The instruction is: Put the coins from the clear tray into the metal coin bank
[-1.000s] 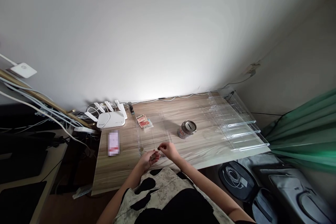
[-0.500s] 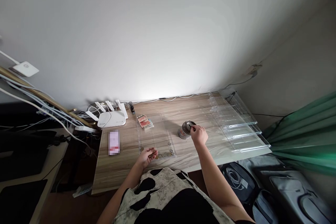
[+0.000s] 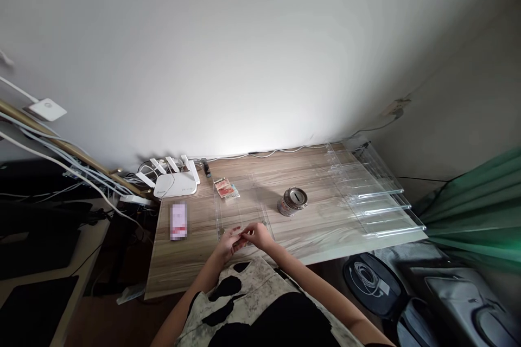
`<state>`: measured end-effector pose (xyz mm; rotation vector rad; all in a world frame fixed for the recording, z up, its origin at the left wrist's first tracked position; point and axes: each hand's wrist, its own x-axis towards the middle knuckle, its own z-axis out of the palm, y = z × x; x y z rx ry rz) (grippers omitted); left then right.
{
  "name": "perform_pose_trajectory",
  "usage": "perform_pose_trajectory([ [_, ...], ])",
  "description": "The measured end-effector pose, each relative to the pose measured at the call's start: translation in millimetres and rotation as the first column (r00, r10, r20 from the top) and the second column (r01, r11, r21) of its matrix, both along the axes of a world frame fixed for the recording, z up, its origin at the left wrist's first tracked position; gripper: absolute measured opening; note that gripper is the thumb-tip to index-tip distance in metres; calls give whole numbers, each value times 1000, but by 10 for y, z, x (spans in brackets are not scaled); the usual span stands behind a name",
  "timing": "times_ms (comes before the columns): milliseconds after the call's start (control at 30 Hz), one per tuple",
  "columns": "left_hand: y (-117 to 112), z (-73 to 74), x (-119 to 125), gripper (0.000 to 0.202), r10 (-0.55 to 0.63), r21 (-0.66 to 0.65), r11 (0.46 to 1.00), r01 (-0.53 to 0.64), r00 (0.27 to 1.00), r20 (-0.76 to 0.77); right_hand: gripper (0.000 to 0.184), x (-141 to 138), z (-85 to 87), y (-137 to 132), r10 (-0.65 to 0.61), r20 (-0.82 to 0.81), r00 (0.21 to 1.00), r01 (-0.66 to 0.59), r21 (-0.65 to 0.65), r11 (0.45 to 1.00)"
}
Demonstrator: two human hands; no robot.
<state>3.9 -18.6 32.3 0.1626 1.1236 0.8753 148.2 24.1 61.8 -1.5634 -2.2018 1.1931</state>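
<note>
My left hand (image 3: 227,243) is cupped palm-up at the near edge of the wooden desk (image 3: 195,260), its fingers curled around what look like small coins. My right hand (image 3: 258,234) meets it from the right, fingertips pinched together at the left palm; what they pinch is too small to make out. Both hands hover over the front end of a flat clear tray (image 3: 240,207). A round metal tin (image 3: 292,201) with a slot in its lid stands to the right, apart from both hands. A small pile of banknotes (image 3: 226,188) lies at the tray's far end.
A white router (image 3: 176,185) with cables sits at the back left, a phone (image 3: 178,221) lies in front of it. A tiered clear acrylic rack (image 3: 368,191) fills the desk's right end. Bags (image 3: 411,293) lie on the floor to the right, beside a green curtain (image 3: 472,211).
My right hand went out to the slot of the tin half a second ago and has come back to my left hand. The left hand stayed cupped in place.
</note>
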Motion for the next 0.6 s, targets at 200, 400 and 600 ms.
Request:
perform_pose_trajectory([
  [200,36,4,-108,11,3,-15,1000,-1,996,92,26,639,248,348,-374,-141,917,396,429,812],
  [400,59,-34,-159,23,-55,30,998,52,989,135,23,1410,353,670,-685,-8,728,523,653,548],
  [600,37,-6,-102,13,-89,51,995,85,992,88,22,1504,241,685,-715,74,695,526,626,576],
])
